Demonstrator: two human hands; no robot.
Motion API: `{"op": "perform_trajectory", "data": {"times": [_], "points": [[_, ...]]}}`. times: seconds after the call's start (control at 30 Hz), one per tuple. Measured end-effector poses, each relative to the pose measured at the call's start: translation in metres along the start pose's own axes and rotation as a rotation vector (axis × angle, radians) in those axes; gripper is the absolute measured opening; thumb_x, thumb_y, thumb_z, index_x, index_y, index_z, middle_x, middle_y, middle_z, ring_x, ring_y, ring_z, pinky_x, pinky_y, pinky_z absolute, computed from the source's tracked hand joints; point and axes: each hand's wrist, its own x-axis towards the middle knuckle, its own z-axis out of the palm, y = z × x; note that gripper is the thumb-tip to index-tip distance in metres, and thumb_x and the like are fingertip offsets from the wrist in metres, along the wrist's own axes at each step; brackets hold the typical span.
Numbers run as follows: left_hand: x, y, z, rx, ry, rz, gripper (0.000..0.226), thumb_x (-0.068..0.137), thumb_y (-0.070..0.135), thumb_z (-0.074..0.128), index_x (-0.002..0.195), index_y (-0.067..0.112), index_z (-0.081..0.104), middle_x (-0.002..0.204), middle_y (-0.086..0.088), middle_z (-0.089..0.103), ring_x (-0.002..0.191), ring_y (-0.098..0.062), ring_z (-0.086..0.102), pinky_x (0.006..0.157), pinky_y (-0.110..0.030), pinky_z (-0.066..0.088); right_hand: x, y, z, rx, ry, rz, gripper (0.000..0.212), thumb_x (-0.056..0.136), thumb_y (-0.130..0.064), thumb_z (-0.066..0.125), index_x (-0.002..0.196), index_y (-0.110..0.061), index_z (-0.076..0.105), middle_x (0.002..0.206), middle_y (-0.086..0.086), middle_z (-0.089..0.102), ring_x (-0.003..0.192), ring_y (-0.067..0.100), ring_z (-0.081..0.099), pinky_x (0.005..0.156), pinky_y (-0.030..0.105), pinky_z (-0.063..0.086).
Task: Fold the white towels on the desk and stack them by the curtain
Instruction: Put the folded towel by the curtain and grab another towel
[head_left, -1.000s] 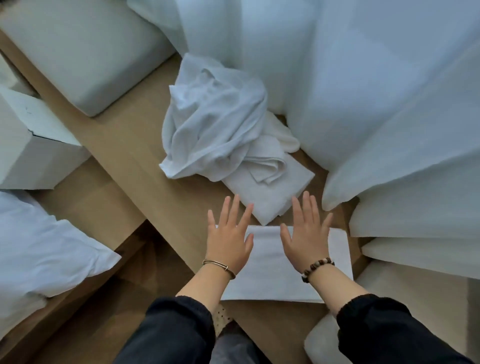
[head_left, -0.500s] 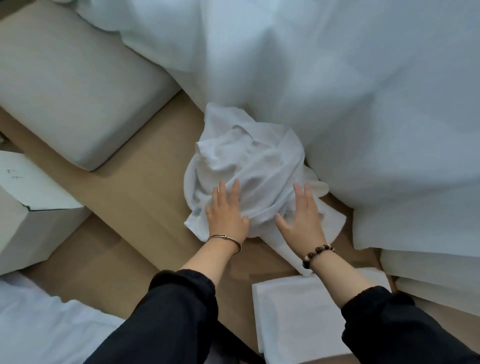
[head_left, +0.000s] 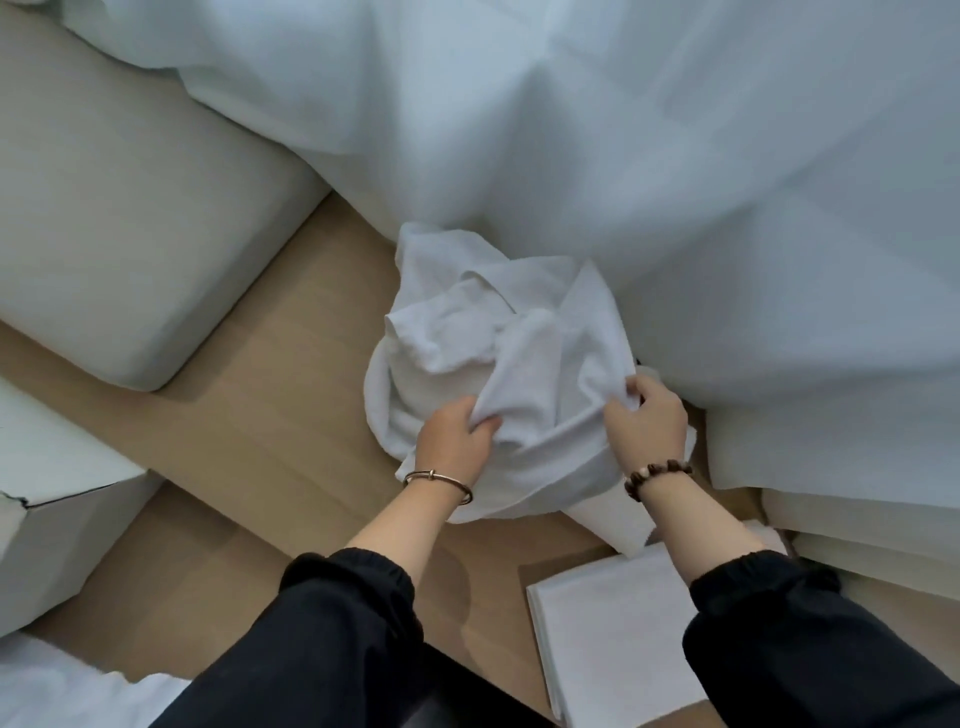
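Note:
A crumpled pile of white towels (head_left: 488, 332) lies on the wooden desk (head_left: 270, 415) against the white curtain (head_left: 623, 130). My left hand (head_left: 454, 431) grips a fold of a towel at the pile's near left. My right hand (head_left: 647, 415) pinches the same towel's cloth at the near right. A folded white towel (head_left: 613, 639) lies flat on the desk near me, partly under my right sleeve.
A grey cushion (head_left: 130, 208) sits at the far left of the desk. A white box (head_left: 47, 499) stands at the left edge. White bedding (head_left: 62, 696) shows at the bottom left. More folded white cloth (head_left: 857, 525) lies at the right under the curtain.
Both hands left the folded towel, reached forward to the crumpled pile, rested flat on it, and now curl round its cloth. The view has moved forward.

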Motion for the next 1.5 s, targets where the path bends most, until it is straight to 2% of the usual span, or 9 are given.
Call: {"op": "perform_trajectory", "data": {"times": [0.23, 0.43, 0.57, 0.8, 0.9, 0.97, 1.07, 1.3, 1.5], "points": [[-0.030, 0.036, -0.004, -0.129, -0.087, 0.067, 0.008, 0.094, 0.014, 0.053, 0.091, 0.009, 0.058, 0.089, -0.007, 0.064, 0.088, -0.028, 0.058, 0.071, -0.032, 0.041, -0.036, 0.012, -0.070, 0.188, -0.093, -0.127, 0.021, 0.068, 0.008, 0.052, 0.061, -0.011, 0.046, 0.066, 0.003, 0.042, 0.064, 0.017, 0.038, 0.054, 0.019, 0.029], [-0.062, 0.088, 0.012, -0.140, -0.225, 0.143, 0.016, 0.092, -0.001, 0.048, 0.099, -0.001, 0.063, 0.086, -0.014, 0.063, 0.080, -0.017, 0.055, 0.076, -0.030, 0.042, -0.065, 0.001, -0.087, 0.241, -0.313, -0.155, 0.059, 0.073, 0.020, 0.044, 0.118, -0.019, 0.048, 0.130, -0.005, 0.043, 0.121, 0.007, 0.042, 0.099, 0.009, 0.030], [-0.082, 0.125, 0.010, -0.227, -0.334, 0.078, 0.021, 0.088, -0.007, 0.048, 0.072, 0.005, 0.054, 0.064, 0.000, 0.040, 0.058, -0.004, 0.036, 0.055, -0.015, 0.031, -0.082, -0.009, -0.105, 0.352, -0.582, -0.256, 0.079, 0.071, 0.006, 0.065, 0.131, -0.036, 0.035, 0.120, -0.027, 0.047, 0.106, -0.023, 0.045, 0.080, -0.001, 0.037], [-0.120, 0.202, -0.008, 0.125, -0.363, 0.409, 0.010, 0.085, 0.012, 0.067, 0.091, 0.006, 0.072, 0.084, -0.004, 0.062, 0.080, -0.020, 0.056, 0.072, -0.023, 0.039, -0.101, -0.017, -0.179, 0.241, -0.254, -0.223, 0.025, 0.072, -0.006, 0.067, 0.079, -0.030, 0.065, 0.069, -0.016, 0.064, 0.066, -0.004, 0.057, 0.060, 0.017, 0.043], [-0.128, 0.243, -0.013, 0.285, -0.259, 0.562, 0.055, 0.067, 0.021, 0.083, 0.116, 0.014, 0.058, 0.107, 0.004, 0.051, 0.104, -0.014, 0.047, 0.084, -0.016, 0.034, -0.111, -0.021, -0.229, 0.209, -0.230, -0.228, 0.032, 0.070, -0.004, 0.068, 0.056, -0.032, 0.060, 0.051, -0.020, 0.056, 0.051, -0.005, 0.049, 0.050, 0.013, 0.036], [-0.137, 0.271, -0.012, 0.334, -0.437, 0.538, 0.084, 0.065, 0.028, 0.085, 0.135, 0.022, 0.040, 0.118, 0.009, 0.044, 0.113, -0.009, 0.040, 0.093, -0.017, 0.032, -0.120, -0.024, -0.266, 0.177, -0.214, -0.251, 0.020, 0.071, -0.008, 0.071, 0.060, -0.022, 0.063, 0.051, -0.016, 0.053, 0.050, -0.003, 0.045, 0.049, 0.014, 0.035], [-0.159, 0.313, 0.007, 0.485, -0.721, 0.553, 0.047, 0.073, 0.038, 0.076, 0.115, 0.037, 0.054, 0.102, 0.017, 0.060, 0.100, -0.011, 0.056, 0.083, -0.025, 0.046, -0.134, -0.026, -0.321, 0.184, -0.109, -0.245, 0.018, 0.070, -0.009, 0.071, 0.059, -0.017, 0.059, 0.051, -0.014, 0.051, 0.050, -0.003, 0.043, 0.048, 0.013, 0.035], [-0.239, 0.412, 0.084, 0.563, -0.746, 0.830, 0.021, 0.082, 0.034, 0.068, 0.090, 0.015, 0.067, 0.085, -0.003, 0.064, 0.082, -0.021, 0.060, 0.067, -0.026, 0.043, -0.200, 0.022, -0.442, 0.063, 0.283, -0.148, 0.018, 0.075, -0.020, 0.073, 0.076, -0.005, 0.062, 0.072, 0.006, 0.062, 0.069, 0.014, 0.055, 0.061, 0.025, 0.040], [-0.335, 0.477, 0.188, 0.591, -0.739, 1.031, 0.031, 0.085, 0.037, 0.064, 0.097, 0.009, 0.068, 0.084, -0.005, 0.064, 0.086, -0.026, 0.062, 0.063, -0.023, 0.036, -0.274, 0.104, -0.530, 0.068, 0.565, -0.103, 0.020, 0.084, -0.037, 0.064, 0.104, -0.034, 0.060, 0.105, -0.012, 0.063, 0.099, 0.009, 0.058, 0.083, 0.026, 0.043]]}}
